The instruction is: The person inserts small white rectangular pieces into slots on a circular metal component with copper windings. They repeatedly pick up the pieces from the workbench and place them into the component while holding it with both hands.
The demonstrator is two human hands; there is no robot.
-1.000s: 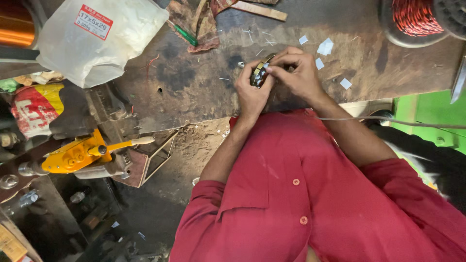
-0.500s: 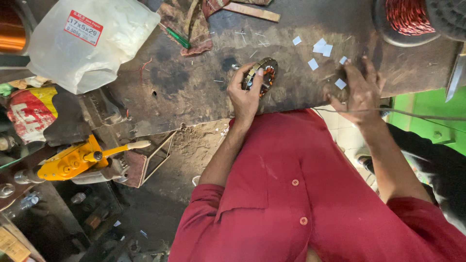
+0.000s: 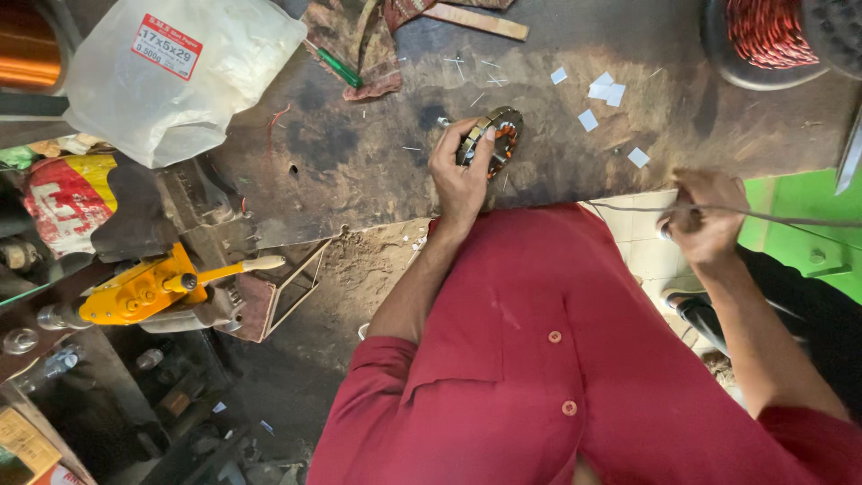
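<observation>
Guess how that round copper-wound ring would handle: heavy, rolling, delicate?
Probably heavy for its size: the ring looks like stacked metal with copper coils. Held on edge by the left hand, it might roll if released. Fine windings look snag-prone.

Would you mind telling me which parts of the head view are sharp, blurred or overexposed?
Head view: the left hand and the round wound core it holds on the dark workbench are sharp; the right hand pulling a thin wire is motion-blurred; the white plastic bag is bright, near washed out; the lower left corner lies in deep shadow.
</observation>
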